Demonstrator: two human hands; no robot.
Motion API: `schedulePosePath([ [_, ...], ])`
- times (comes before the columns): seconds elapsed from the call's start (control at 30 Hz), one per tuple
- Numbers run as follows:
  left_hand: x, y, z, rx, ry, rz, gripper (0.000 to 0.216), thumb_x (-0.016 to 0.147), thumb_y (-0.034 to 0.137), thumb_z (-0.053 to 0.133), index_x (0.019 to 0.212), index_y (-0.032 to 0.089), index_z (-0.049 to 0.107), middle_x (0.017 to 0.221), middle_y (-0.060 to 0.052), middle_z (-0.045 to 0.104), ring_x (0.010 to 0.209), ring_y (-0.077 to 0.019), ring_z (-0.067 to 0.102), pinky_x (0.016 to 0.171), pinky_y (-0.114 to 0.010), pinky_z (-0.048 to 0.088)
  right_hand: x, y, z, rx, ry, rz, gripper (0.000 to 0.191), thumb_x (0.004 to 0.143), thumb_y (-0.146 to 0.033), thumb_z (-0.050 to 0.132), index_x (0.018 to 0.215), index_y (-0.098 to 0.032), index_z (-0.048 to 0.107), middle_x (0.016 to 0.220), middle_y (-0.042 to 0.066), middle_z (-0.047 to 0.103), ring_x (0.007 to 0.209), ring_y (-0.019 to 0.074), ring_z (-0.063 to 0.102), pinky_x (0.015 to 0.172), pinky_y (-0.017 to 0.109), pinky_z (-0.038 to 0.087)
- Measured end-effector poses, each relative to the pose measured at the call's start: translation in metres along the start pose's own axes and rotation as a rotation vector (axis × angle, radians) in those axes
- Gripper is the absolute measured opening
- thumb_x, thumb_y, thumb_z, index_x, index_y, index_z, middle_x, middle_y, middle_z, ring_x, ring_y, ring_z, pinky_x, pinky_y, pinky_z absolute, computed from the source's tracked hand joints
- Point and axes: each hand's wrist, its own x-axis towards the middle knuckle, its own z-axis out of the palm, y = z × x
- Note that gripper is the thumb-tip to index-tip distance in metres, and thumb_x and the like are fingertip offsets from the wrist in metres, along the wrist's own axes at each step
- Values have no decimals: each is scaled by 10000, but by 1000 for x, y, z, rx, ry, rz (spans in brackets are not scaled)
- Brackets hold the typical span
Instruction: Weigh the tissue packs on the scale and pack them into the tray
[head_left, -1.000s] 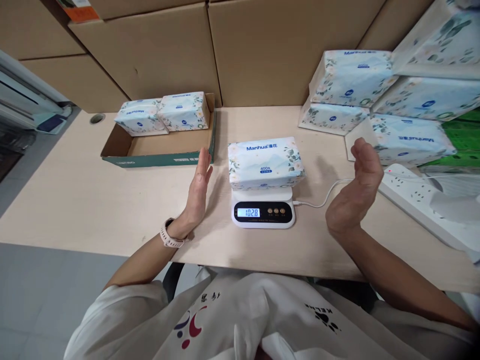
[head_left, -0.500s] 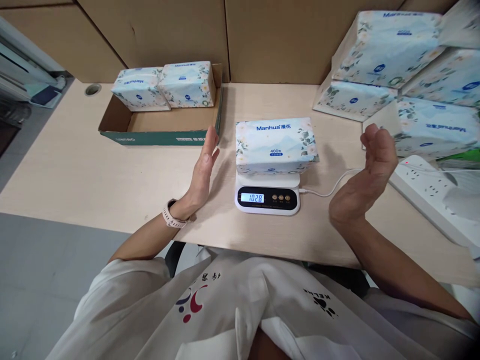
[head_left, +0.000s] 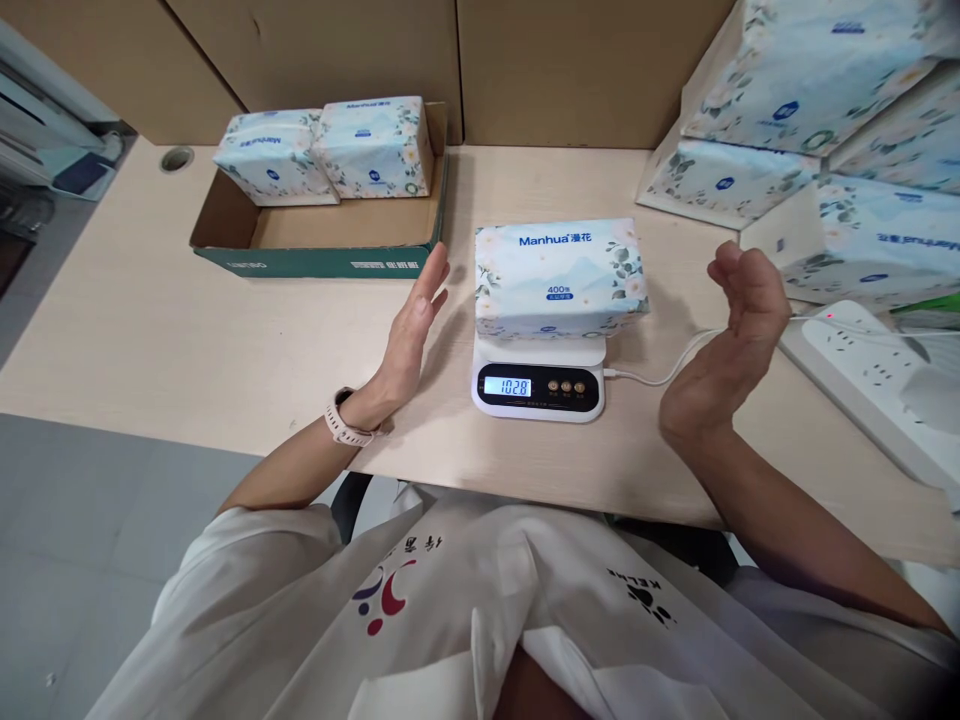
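Note:
A tissue pack (head_left: 561, 277) printed "Manhua" lies on a small white scale (head_left: 538, 381) whose display reads 102.8. My left hand (head_left: 410, 335) stands on its edge just left of the scale, fingers straight and together, holding nothing. My right hand (head_left: 726, 345) hovers to the right of the pack, fingers loosely curled, palm facing the pack, empty. Neither hand touches the pack.
A low cardboard tray (head_left: 315, 255) at the back left holds two tissue packs (head_left: 326, 152). Several more packs (head_left: 810, 130) are stacked at the right. A white power strip (head_left: 870, 375) and the scale's cable (head_left: 660, 368) lie at the right. Cardboard boxes (head_left: 570, 60) line the back.
The head view has tilted and shifted slightly. My left hand has moved a little towards the pack; my right hand stays beside it. The scale reading is unchanged.

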Motion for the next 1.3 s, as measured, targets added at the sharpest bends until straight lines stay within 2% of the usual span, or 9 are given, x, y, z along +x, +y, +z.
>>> schedulePosePath([
  [0.2,1,7,2,5,16,-56,794,1035,874,299,1701,451,385,1849,47,299,1733,-364,232,1393,-578,336,-1,-7,-1,8,-30,64,650,1086,-623,213,1633,-366,451,1642,81,570,1539,366,577,1269,707,455],
  [0.4,0,9,2,-8,4,-62,764,1054,841,326,1703,442,388,1846,44,309,1728,-348,256,1398,-561,334,-2,-16,-3,-8,-109,107,631,1104,-596,230,1621,-374,515,1604,83,612,1449,349,644,1249,686,472],
  [0.53,-2,7,2,-33,-57,-61,718,1087,791,314,1718,452,355,1864,68,246,1746,-319,185,1435,-545,236,-3,-21,-3,-24,-181,184,604,1116,-572,231,1586,-397,569,1568,54,655,1494,324,608,1276,673,444],
  [0.7,-3,4,0,-24,-142,-75,730,1095,789,249,1749,466,269,1877,97,157,1758,-285,67,1457,-528,108,-3,-19,-3,-38,-194,202,603,1110,-591,229,1576,-414,569,1561,44,662,1485,333,611,1274,712,420],
  [0.83,-3,1,-2,-13,-164,-82,740,1095,792,230,1762,470,224,1879,110,108,1759,-282,29,1459,-528,82,-4,-19,-3,-40,-198,227,610,1109,-603,218,1573,-417,569,1567,35,657,1487,322,608,1285,702,411],
  [1.03,-5,-1,-3,-14,-159,-129,763,1092,776,340,1769,437,240,1874,102,125,1757,-301,42,1460,-528,81,-1,-20,-1,-77,-241,307,637,1096,-657,221,1545,-408,597,1522,39,698,1443,320,633,1272,710,405],
  [1.1,-5,0,-1,-26,-143,-153,764,1093,752,390,1767,412,275,1871,79,156,1754,-311,76,1459,-527,86,-1,-20,-1,-70,-288,339,655,1086,-687,224,1578,-415,558,1536,45,695,1451,341,632,1272,751,380],
  [1.2,-5,5,8,-54,-161,-174,794,1066,744,479,1761,398,311,1862,41,197,1744,-339,128,1451,-567,100,-3,-20,2,-52,-411,365,697,1078,-706,216,1689,-423,398,1624,67,628,1525,368,581,1321,794,286],
  [1.3,-2,17,16,-105,-206,-95,819,1039,741,536,1757,413,317,1861,45,205,1746,-342,129,1445,-593,133,-6,-25,9,-61,-510,296,720,1077,-693,222,1755,-450,211,1727,68,514,1598,370,496,1356,778,248],
])
